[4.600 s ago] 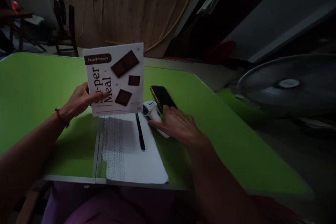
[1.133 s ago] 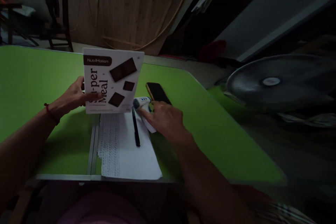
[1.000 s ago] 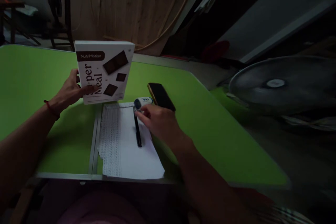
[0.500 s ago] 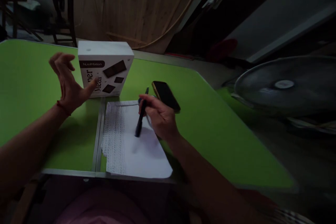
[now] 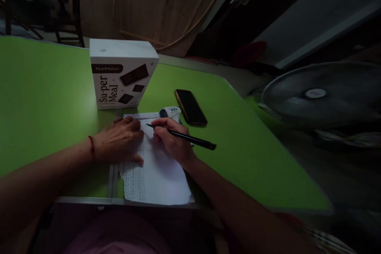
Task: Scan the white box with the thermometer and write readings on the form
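Note:
A sheet of white paper (image 5: 163, 178) lies near the front edge of the table, with rows of small handwriting down its left side. My left hand (image 5: 122, 139) rests palm down over the paper's left part, thumb spread away from the fingers. In my right hand (image 5: 174, 139) is a black pen (image 5: 196, 141), gripped near its point; the point aims left over the upper written area. Whether it touches the sheet I cannot tell. Behind my right hand, partly hidden, lies a white and blue device (image 5: 170, 112) with small buttons.
A white NutriMotion box (image 5: 123, 75) stands upright behind the paper. To the right lies a dark phone (image 5: 191, 107) on the green table (image 5: 244, 158). A large fan (image 5: 315, 93) stands beyond the table's right edge, and a chair (image 5: 70, 16) at the back left.
My left hand has come down from beside the box onto the paper. The pen in my right hand has swung from point-down to pointing left, higher up the sheet.

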A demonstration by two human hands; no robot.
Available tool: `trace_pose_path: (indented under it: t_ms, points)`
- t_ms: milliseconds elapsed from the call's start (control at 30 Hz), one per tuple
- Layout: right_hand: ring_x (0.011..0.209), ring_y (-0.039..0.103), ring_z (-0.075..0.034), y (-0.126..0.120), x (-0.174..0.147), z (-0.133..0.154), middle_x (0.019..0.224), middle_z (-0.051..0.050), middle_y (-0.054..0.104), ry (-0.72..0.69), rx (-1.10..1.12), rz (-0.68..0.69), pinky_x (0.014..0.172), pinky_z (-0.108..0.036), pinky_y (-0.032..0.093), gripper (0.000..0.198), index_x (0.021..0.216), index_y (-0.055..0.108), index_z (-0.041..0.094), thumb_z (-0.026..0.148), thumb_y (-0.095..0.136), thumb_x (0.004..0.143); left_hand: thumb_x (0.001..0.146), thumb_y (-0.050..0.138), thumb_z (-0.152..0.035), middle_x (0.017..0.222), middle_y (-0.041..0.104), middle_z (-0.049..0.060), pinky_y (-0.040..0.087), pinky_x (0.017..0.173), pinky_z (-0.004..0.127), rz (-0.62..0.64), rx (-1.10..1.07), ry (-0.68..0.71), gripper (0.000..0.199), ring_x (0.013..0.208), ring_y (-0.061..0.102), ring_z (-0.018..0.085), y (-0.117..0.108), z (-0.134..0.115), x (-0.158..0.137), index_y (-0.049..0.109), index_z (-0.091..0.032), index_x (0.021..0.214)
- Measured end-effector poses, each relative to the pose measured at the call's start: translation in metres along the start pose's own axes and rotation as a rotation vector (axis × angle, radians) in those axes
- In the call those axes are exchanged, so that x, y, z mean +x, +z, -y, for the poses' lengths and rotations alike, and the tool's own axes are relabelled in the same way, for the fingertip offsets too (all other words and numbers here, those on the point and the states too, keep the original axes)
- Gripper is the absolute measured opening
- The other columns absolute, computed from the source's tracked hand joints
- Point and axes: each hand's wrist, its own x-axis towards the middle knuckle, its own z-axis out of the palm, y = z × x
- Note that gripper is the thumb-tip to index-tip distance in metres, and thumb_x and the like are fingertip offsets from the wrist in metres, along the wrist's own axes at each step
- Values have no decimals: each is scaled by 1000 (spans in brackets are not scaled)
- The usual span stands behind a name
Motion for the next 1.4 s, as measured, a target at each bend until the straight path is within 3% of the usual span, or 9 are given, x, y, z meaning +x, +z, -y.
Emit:
trace_pose_path:
  t_ms: [100, 300, 467, 600, 900, 1400]
  points:
    - [51, 49, -11, 2, 0, 1, 59, 3, 59, 17, -28, 11, 47, -25, 39, 14, 75, 62, 21, 30, 62, 64, 78, 80, -57, 113, 64, 15, 49, 89, 43, 1, 12, 2, 52, 106, 58, 33, 0, -1, 1, 68, -13, 103]
    - [57, 54, -13, -5, 6, 6, 68, 1, 62, 98, -87, 132, 50, -27, 42, 19, 80, 61, 21, 31, 61, 64, 78, 79, -58, 111, 64, 14, 47, 89, 43, -9, 18, 12, 51, 103, 57, 32, 5, 0, 3, 68, -13, 100]
    - [50, 48, -13, -5, 4, -4, 56, 5, 54, 65, -121, -38, 47, -27, 39, 17, 74, 57, 22, 36, 60, 63, 78, 79, -57, 114, 63, 14, 47, 91, 43, 4, 4, -6, 53, 103, 57, 32, 5, -1, 4, 68, -13, 105]
    - [51, 47, -13, -1, -3, -10, 55, 4, 54, -76, -160, -138, 48, -26, 38, 13, 68, 56, 23, 36, 60, 69, 79, 78, -59, 114, 62, 15, 46, 92, 44, 5, 11, -5, 55, 104, 56, 32, 6, -1, 4, 68, -12, 106]
    - [56, 50, -15, 2, 2, -15, 58, 2, 59, -158, -258, -103, 58, -30, 43, 13, 65, 58, 24, 35, 59, 72, 78, 78, -60, 112, 62, 14, 46, 92, 43, -13, 31, 12, 53, 104, 56, 32, 6, 1, 3, 66, -13, 101]
    - [55, 49, -15, 0, 0, -8, 58, 2, 59, -178, -305, -46, 56, -29, 42, 12, 66, 55, 24, 33, 56, 74, 80, 78, -56, 115, 61, 15, 45, 96, 46, 13, -1, 10, 50, 110, 55, 34, 3, -1, 2, 66, -13, 102]
